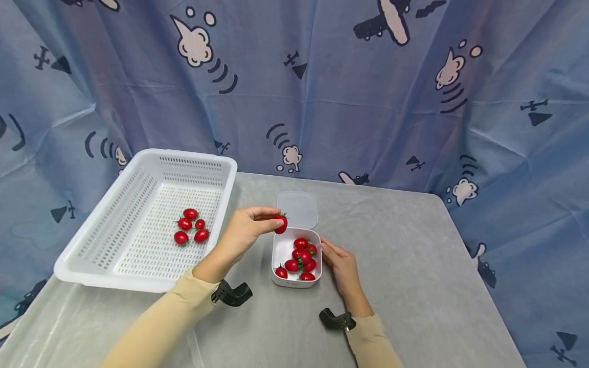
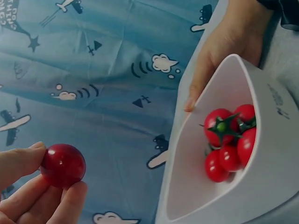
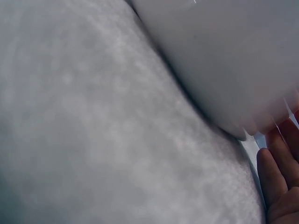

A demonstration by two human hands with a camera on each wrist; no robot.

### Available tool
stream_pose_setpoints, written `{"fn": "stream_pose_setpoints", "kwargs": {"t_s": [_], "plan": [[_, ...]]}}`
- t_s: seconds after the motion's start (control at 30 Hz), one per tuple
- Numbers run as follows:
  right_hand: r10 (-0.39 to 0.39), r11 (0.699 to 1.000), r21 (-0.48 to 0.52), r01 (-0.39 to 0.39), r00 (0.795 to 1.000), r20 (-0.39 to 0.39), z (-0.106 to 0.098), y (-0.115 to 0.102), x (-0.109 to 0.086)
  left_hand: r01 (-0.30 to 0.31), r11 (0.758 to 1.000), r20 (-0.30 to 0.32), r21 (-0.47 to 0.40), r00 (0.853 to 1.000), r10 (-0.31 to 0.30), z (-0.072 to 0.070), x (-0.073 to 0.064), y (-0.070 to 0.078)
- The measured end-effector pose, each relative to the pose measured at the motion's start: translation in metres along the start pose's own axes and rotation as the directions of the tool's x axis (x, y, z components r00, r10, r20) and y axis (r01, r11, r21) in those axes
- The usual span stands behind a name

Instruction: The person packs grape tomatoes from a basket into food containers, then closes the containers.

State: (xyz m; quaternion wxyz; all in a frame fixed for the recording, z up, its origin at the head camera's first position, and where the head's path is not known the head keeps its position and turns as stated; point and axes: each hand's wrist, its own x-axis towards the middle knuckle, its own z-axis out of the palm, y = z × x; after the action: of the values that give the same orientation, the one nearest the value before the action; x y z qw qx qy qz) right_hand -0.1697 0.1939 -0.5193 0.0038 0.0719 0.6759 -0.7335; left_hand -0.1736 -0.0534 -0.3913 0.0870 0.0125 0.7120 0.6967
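Observation:
My left hand pinches a red cherry tomato between thumb and fingers, above the far left rim of a small white box. Close up in the left wrist view, that tomato looks round and glossy. Inside the box lie several cherry tomatoes, some with green stems. My right hand rests against the box's right side with its fingers fairly straight. The right wrist view shows those fingers at the box wall, partly cut off by the frame.
A large white perforated basket stands on the left with several cherry tomatoes in it. Behind the small box lies a translucent lid on the grey table. A blue patterned curtain hangs along the table's back edge.

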Motion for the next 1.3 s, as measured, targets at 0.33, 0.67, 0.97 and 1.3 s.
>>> {"fn": "stream_pose_setpoints", "kwargs": {"t_s": [0.33, 0.67, 0.97, 1.3], "plan": [[-0.02, 1.0, -0.004, 0.02, 1.0, -0.003, -0.002, 0.002, 0.002, 0.013, 1.0, -0.013, 0.008, 1.0, -0.013, 0.012, 0.006, -0.012], [-0.006, 1.0, -0.015, 0.006, 1.0, -0.002, -0.002, 0.001, 0.0, -0.015, 0.989, 0.007, 0.145, 1.0, 0.014, 0.03, 0.006, -0.031], [-0.001, 1.0, 0.005, 0.001, 1.0, -0.004, 0.0, 0.001, 0.0, -0.066, 0.944, 0.012, 0.324, 0.998, 0.065, 0.043, 0.009, -0.046], [0.01, 1.0, -0.004, -0.01, 1.0, 0.002, 0.0, 0.001, 0.0, -0.114, 0.902, 0.034, 0.416, 0.993, 0.109, 0.048, 0.009, -0.057]]}}
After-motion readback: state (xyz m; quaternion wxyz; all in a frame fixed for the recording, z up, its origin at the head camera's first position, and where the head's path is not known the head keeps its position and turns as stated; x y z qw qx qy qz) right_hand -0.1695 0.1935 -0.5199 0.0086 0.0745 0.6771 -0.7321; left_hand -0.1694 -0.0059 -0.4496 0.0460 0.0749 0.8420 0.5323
